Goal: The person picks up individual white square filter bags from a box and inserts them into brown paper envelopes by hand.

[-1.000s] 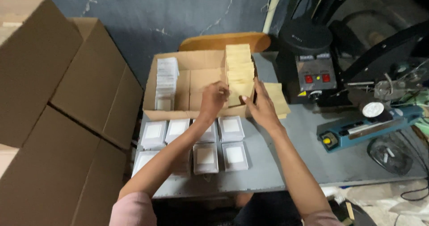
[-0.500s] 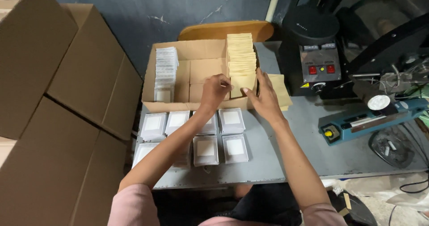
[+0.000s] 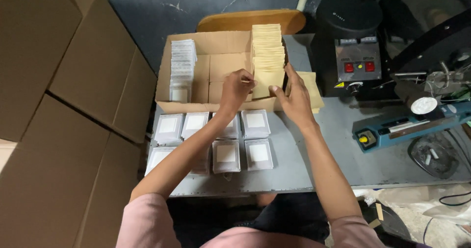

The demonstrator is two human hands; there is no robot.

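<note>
My left hand (image 3: pixel 236 87) pinches the front of the tan envelope stack (image 3: pixel 268 57) standing in the cardboard box (image 3: pixel 216 69) on the desk (image 3: pixel 338 145); right hand (image 3: pixel 293 97) open, flat vs. its side — keep edges squared, light grip, w/o tipping the row.

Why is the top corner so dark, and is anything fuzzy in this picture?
Head view: the light falls from above on the grey table and the tan envelopes, so these look bright; the black machine and the space behind it sit in shadow. The left hand and right hand are fairly sharp, with only slight softness; the cardboard boxes bend a little near the edge.
</note>
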